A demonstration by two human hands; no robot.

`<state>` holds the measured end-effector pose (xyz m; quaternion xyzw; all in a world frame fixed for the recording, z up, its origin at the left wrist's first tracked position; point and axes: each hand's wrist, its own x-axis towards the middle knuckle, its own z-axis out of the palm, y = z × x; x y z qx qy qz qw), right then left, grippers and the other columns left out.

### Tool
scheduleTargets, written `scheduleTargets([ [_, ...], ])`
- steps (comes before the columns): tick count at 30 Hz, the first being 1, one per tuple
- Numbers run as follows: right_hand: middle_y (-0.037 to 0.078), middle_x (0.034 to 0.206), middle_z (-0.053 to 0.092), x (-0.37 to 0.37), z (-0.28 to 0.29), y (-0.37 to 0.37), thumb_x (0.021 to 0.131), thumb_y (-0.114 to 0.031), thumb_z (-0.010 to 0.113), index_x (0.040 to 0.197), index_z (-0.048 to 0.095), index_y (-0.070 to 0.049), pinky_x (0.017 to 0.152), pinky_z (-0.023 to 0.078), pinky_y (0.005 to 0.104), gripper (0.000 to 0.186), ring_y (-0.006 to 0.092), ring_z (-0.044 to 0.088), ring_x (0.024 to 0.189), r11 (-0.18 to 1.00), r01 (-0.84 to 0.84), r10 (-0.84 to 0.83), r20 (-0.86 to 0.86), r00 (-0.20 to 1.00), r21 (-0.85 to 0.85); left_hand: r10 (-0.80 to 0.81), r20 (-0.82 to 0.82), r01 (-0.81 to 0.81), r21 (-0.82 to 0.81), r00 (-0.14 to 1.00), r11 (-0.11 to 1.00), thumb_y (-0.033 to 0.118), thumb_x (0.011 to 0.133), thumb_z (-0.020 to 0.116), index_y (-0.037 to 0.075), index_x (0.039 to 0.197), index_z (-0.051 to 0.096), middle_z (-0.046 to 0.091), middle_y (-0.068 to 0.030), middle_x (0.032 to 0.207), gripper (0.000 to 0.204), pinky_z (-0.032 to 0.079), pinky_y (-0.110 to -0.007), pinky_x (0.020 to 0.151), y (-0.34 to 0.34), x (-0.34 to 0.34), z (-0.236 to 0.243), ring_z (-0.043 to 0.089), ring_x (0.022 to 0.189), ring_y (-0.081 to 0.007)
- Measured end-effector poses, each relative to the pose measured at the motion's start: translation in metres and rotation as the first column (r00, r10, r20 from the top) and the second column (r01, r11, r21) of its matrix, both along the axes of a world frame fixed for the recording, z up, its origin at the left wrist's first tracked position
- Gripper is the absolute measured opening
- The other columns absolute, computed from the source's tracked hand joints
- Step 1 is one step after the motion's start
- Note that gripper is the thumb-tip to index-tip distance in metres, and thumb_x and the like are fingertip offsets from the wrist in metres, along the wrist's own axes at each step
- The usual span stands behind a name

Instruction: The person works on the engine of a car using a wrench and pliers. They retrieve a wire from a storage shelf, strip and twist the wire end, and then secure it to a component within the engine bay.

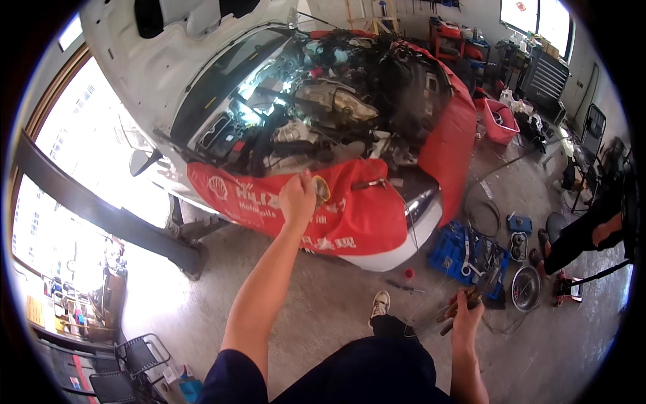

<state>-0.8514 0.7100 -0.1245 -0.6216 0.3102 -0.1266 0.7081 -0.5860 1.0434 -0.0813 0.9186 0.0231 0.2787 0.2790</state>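
My left hand [298,198] is stretched out over the red fender cover [367,215] of a white car and grips a small round yellowish part [321,190]. My right hand [466,316] hangs low beside my leg, closed on a bundle of hand tools with dark and wooden handles [461,306]. The car's open engine bay [336,108], full of hoses and dark parts, lies beyond my left hand. A metal tool [370,183] rests on the red cover just right of that hand.
A blue tool case [468,252] lies open on the concrete floor by the bumper, with a round metal tray [525,288] beside it. Another person's legs [585,236] are at the right. A pink tub [499,121] and tool cabinets stand behind. Folding chairs [131,367] sit lower left.
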Motion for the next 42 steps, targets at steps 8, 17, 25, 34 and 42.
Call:
scheduleTargets([
  [8, 0.007, 0.069, 0.059, 0.166, 0.04, 0.09, 0.092, -0.008, 0.054, 0.089, 0.054, 0.001, 0.041, 0.043, 0.0246, 0.01, 0.0105, 0.051, 0.046, 0.99, -0.136, 0.136, 0.016, 0.991, -0.047, -0.277, -0.382, 0.405, 0.311, 0.882, 0.86, 0.027, 0.091, 0.051, 0.009, 0.111, 0.058, 0.054, -0.0129, 0.115, 0.028, 0.036, -0.049, 0.093, 0.061, 0.124, -0.143, 0.05, 0.107, -0.0336],
  [17, 0.005, 0.068, 0.06, 0.278, 0.047, 0.227, 0.093, -0.009, 0.055, 0.087, 0.056, 0.0, 0.043, 0.044, 0.0247, 0.011, 0.0104, 0.053, 0.045, 0.999, -0.029, 0.03, -0.004, 1.0, 0.038, -0.995, 0.083, 0.453, -0.89, 0.051, -0.051, 0.057, 0.095, 0.037, 0.006, 0.145, 0.027, 0.039, -0.0088, 0.142, 0.072, 0.034, -0.038, 0.103, 0.056, 0.083, -0.027, 0.038, 0.13, -0.0225],
  [25, 0.005, 0.083, 0.065, 0.3, 0.085, 0.319, 0.091, -0.007, 0.058, 0.1, 0.06, 0.002, 0.056, 0.054, 0.0266, 0.013, 0.0123, 0.063, 0.064, 0.999, 0.036, -0.035, 0.028, 0.999, -0.029, -0.986, -0.121, -0.069, -0.989, -0.117, 0.13, 0.041, 0.101, 0.034, 0.008, 0.14, 0.036, 0.044, -0.0043, 0.135, 0.051, 0.044, -0.032, 0.093, 0.105, 0.124, 0.0, 0.048, 0.119, -0.0159],
  [34, 0.003, 0.072, 0.062, 0.304, 0.096, 0.364, 0.091, -0.009, 0.059, 0.093, 0.061, 0.002, 0.05, 0.046, 0.0232, 0.011, 0.0082, 0.057, 0.056, 0.996, 0.084, -0.082, -0.055, 0.995, 0.023, -0.973, -0.094, 0.832, -0.506, 0.211, 0.229, 0.002, 0.09, 0.056, 0.001, 0.111, 0.063, 0.051, -0.0088, 0.099, 0.022, 0.052, -0.027, 0.068, 0.131, 0.14, 0.022, 0.059, 0.082, -0.0172],
  [42, 0.005, 0.074, 0.061, 0.304, 0.097, 0.388, 0.091, -0.007, 0.057, 0.098, 0.061, 0.003, 0.051, 0.05, 0.0249, 0.013, 0.0115, 0.059, 0.057, 0.972, 0.215, -0.217, 0.006, 0.976, 0.094, -0.927, 0.277, 0.929, -0.335, 0.254, 0.155, 0.003, 0.082, 0.067, 0.001, 0.095, 0.067, 0.063, -0.0065, 0.075, 0.013, 0.046, -0.026, 0.055, 0.128, 0.148, 0.012, 0.058, 0.061, -0.0157],
])
